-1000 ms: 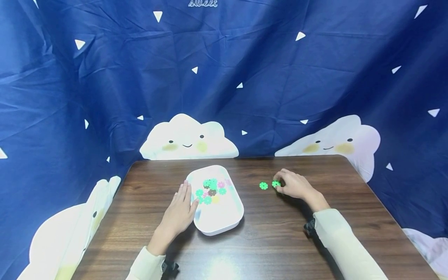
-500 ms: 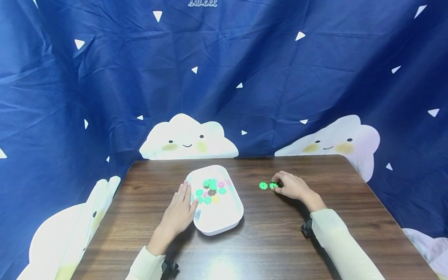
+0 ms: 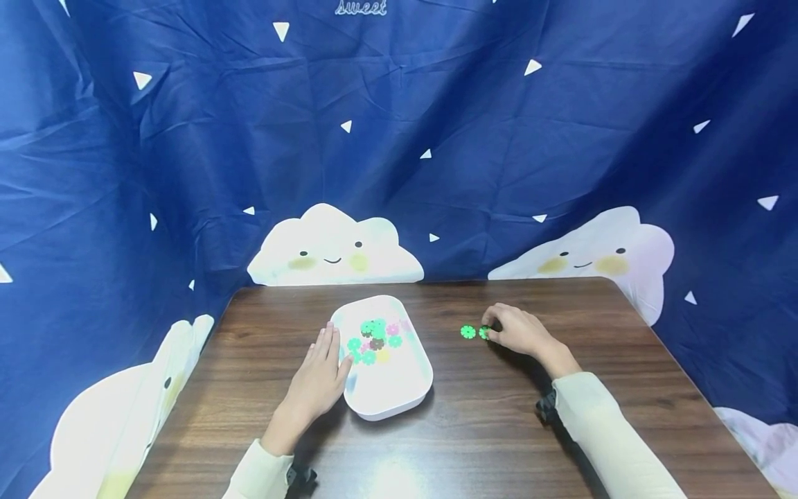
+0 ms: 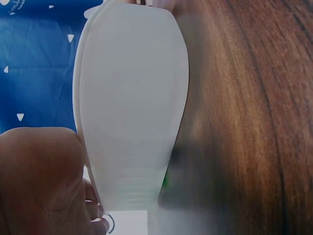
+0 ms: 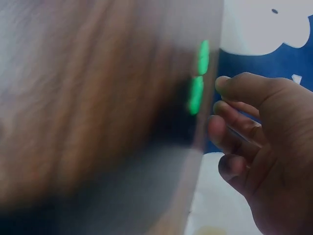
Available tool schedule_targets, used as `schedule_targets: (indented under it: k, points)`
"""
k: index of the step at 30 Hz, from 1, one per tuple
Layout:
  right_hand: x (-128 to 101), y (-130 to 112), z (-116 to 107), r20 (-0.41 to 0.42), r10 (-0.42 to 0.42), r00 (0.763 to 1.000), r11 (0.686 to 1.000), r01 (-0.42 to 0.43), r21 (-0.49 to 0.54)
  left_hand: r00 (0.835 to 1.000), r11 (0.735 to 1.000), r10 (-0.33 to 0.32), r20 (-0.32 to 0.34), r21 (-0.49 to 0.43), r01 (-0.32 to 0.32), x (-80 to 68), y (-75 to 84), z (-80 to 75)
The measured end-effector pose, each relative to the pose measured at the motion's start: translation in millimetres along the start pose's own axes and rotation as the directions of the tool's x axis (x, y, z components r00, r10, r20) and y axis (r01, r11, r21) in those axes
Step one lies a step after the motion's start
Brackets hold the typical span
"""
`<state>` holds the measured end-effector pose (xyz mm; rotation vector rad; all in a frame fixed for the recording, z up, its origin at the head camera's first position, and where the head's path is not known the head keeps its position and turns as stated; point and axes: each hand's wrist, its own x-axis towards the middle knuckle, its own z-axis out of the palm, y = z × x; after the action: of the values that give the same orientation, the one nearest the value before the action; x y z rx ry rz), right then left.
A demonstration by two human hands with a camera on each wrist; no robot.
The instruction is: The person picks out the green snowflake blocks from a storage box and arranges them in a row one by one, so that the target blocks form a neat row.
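The right hand (image 3: 520, 333) seems to pinch one green snowflake disc (image 3: 484, 333) just right of its twin (image 3: 468, 332), while the flat, straight-fingered left hand (image 3: 319, 378) steadies the white tray (image 3: 399, 395) farther left

Table: dark brown wood-grain top (image 3: 486, 430), filling the near half of the scene, with a patch of glare at the near edge.
Backdrop: creased navy cloth (image 3: 436, 104) hung behind the table and wrapping round its left and right sides.
Triangles: small white ones (image 3: 281, 28) scattered over the cloth.
Lettering: pale script "Sweet" (image 3: 361, 7) at the top centre.
Centre cloud: white, smiling, yellow cheeks (image 3: 333, 249), just beyond the far edge.
Right cloud: the same face (image 3: 592, 256), at the far right corner.
Left cloud: larger (image 3: 118, 416), near left, partly cut off.
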<state>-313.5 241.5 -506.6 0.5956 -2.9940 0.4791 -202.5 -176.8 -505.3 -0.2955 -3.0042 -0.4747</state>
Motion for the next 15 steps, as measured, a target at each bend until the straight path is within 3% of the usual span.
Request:
schedule_targets:
  k: [8, 15]
  points:
    - [16, -38, -19, -0.041, -0.099, 0.994, 0.995, 0.099, 0.013, 1.000, 1.000, 0.001, -0.004, 0.008, -0.001, -0.1, -0.2, 0.4]
    - [32, -86, -27, -0.043, -0.225, 0.974, 0.974, 0.224, -0.027, 1.000, 1.000, 0.004, -0.006, 0.007, -0.004, -0.3, -0.8, 0.9]
